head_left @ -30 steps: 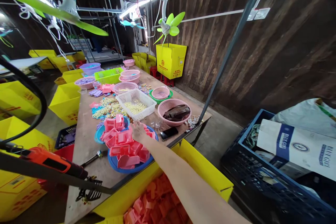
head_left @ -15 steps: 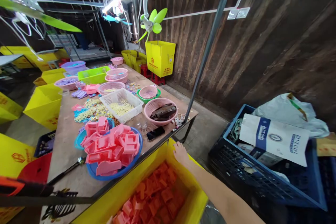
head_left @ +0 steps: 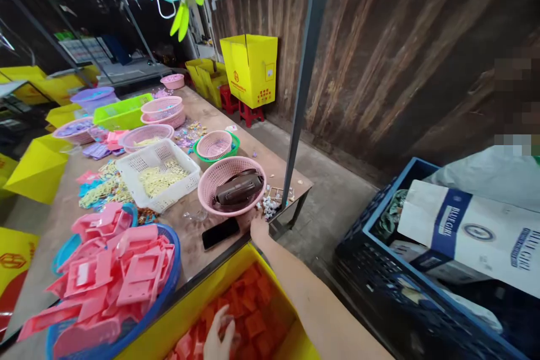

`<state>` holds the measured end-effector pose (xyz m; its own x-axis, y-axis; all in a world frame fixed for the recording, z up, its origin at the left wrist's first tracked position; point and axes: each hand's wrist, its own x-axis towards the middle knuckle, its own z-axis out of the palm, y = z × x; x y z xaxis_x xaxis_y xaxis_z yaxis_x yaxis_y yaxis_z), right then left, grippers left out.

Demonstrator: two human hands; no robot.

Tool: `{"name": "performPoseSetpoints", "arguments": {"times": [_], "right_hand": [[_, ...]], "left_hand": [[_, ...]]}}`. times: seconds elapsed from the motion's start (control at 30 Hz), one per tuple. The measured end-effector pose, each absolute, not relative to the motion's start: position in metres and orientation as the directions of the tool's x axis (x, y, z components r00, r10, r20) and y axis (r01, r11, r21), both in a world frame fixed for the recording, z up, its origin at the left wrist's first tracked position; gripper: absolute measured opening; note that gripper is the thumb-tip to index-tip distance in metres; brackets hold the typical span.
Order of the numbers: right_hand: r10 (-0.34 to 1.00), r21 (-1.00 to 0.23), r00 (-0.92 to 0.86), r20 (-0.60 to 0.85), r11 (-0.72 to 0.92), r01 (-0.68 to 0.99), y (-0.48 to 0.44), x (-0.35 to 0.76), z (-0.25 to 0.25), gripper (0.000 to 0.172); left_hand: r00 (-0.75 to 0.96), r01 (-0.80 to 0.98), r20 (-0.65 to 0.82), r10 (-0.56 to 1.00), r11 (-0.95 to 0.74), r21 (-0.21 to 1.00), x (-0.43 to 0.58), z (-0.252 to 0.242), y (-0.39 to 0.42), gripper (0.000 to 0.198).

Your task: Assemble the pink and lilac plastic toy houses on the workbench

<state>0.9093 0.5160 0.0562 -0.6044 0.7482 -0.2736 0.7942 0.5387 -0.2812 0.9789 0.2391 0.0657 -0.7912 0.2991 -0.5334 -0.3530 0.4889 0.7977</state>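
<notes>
My left hand (head_left: 220, 333) is over the yellow box (head_left: 236, 263), its fingers apart and loosely curved with nothing in them. Below it lie orange-pink moulded plastic parts (head_left: 254, 322). My right hand (head_left: 260, 229) reaches past the box to the table's near edge, beside a pink basket (head_left: 211, 183) and a scatter of small white pieces (head_left: 270, 207). Its fingers are bunched and partly hidden, so I cannot tell whether they grip anything. A brown bag-like item (head_left: 239, 188) lies in the pink basket. A black phone (head_left: 220, 233) is left of my right hand.
A blue basket (head_left: 171, 287) heaped with pink plastic parts (head_left: 141, 278) stands at the table's near left. A white crate (head_left: 130, 166) of pale small pieces is behind it. A dark metal post (head_left: 301, 81) rises at the table's right edge. A blue crate (head_left: 379, 247) stands right.
My right hand has moved from the yellow box's rim to the table edge by the pink basket. My left hand has come into view over the box. The view has shifted closer to the table.
</notes>
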Motion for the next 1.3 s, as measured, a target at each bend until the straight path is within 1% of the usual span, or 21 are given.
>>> {"name": "performPoseSetpoints", "arguments": {"times": [0.07,0.1,0.17,0.23,0.33,0.4,0.47,0.5,0.53,0.63,0.67,0.77,0.83,0.9,1.1,1.2,1.3], "right_hand": [[0.736,-0.298,-0.617,-0.279,0.545,0.784,0.526,0.91,0.053,0.034],[0.726,-0.311,-0.629,-0.277,0.552,0.774,0.53,0.91,0.053,0.034],[0.696,-0.349,-0.672,-0.253,0.582,0.734,0.538,0.912,0.054,0.033],[0.64,-0.402,-0.743,-0.197,0.638,0.657,0.539,0.918,0.057,0.031],[0.491,-0.487,-0.867,-0.086,0.738,0.466,0.523,0.937,0.063,0.02],[0.375,-0.533,-0.926,-0.029,0.778,0.332,0.508,0.953,0.066,0.013],[0.326,-0.558,-0.945,0.005,0.786,0.268,0.502,0.965,0.066,0.01],[0.347,-0.559,-0.938,0.013,0.78,0.281,0.505,0.968,0.066,0.009],[0.395,-0.553,-0.918,0.016,0.769,0.321,0.512,0.968,0.065,0.01],[0.595,-0.507,-0.804,0.01,0.696,0.508,0.55,0.953,0.059,0.025],[0.642,-0.491,-0.767,0.005,0.67,0.557,0.565,0.945,0.056,0.03],[0.699,-0.448,-0.715,-0.018,0.633,0.631,0.596,0.921,0.047,0.053],[0.708,-0.421,-0.705,-0.044,0.626,0.656,0.603,0.911,0.042,0.061],[0.712,-0.396,-0.699,-0.065,0.625,0.673,0.602,0.907,0.037,0.057],[0.663,-0.348,-0.744,-0.079,0.681,0.644,0.597,0.909,0.032,0.032],[0.631,-0.33,-0.77,-0.092,0.71,0.622,0.603,0.909,0.032,0.028],[0.589,-0.319,-0.802,-0.1,0.744,0.587,0.611,0.908,0.032,0.029]], "left_hand": [[-0.703,-0.532,-0.637,0.315,0.361,0.766,0.972,0.07,0.279,0.043],[-0.662,-0.619,-0.68,0.316,0.281,0.733,0.968,0.074,0.298,0.043],[-0.597,-0.741,-0.738,0.316,0.135,0.657,0.958,0.085,0.331,0.034],[-0.559,-0.795,-0.765,0.32,0.054,0.604,0.948,0.095,0.356,0.024],[-0.516,-0.841,-0.786,0.341,-0.026,0.541,0.934,0.102,0.383,0.014],[-0.49,-0.866,-0.795,0.357,-0.091,0.492,0.925,0.102,0.395,0.021],[-0.477,-0.878,-0.805,0.352,-0.146,0.456,0.918,0.101,0.405,0.025],[-0.468,-0.884,-0.815,0.341,-0.164,0.439,0.915,0.1,0.409,0.024],[-0.453,-0.892,-0.829,0.328,-0.173,0.418,0.913,0.098,0.412,0.024],[-0.391,-0.919,-0.872,0.296,-0.172,0.354,0.91,0.095,0.417,0.022],[-0.373,-0.927,-0.88,0.293,-0.167,0.337,0.91,0.094,0.417,0.021],[-0.352,-0.935,-0.89,0.289,-0.153,0.32,0.914,0.093,0.415,0.017],[-0.35,-0.936,-0.894,0.28,-0.142,0.322,0.917,0.092,0.414,0.016],[-0.347,-0.937,-0.899,0.268,-0.13,0.323,0.92,0.092,0.415,0.015],[-0.327,-0.945,-0.907,0.266,-0.099,0.312,0.923,0.089,0.418,0.017],[-0.332,-0.943,-0.902,0.275,-0.102,0.316,0.925,0.087,0.422,0.019],[-0.34,-0.94,-0.893,0.294,-0.113,0.321,0.926,0.086,0.426,0.021]]}}
